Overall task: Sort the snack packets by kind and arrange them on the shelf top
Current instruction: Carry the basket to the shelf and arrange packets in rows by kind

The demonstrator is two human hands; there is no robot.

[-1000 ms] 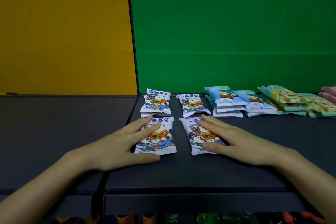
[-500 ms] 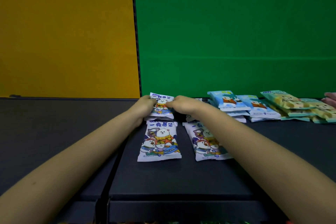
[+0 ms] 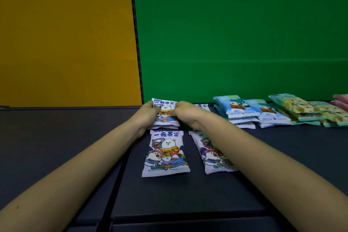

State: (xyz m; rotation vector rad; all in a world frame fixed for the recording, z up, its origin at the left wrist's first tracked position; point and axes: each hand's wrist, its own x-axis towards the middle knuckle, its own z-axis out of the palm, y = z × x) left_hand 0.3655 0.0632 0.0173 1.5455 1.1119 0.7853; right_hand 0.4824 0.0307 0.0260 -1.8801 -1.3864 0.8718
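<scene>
White snack packets printed with cartoon bears lie in two columns on the black shelf top (image 3: 216, 198). My left hand (image 3: 147, 114) and my right hand (image 3: 183, 113) grip the two side edges of the back-left white packet (image 3: 165, 109), which rests on another of its kind. In front of it a white packet (image 3: 165, 151) lies flat. My right forearm partly covers the front-right white packet (image 3: 211, 153) and most of the back-right one (image 3: 202, 107). Light-blue packets (image 3: 250, 110) are stacked to the right, then green-yellow packets (image 3: 305, 108).
A seam (image 3: 120, 171) splits the shelf top into a left and a right panel. Yellow and green walls rise behind the back edge. A pink packet (image 3: 341, 100) shows at the far right edge.
Both hands left the two front white packets and reached back to the back-left packet, closing on its sides. In the last half second they have hardly moved.
</scene>
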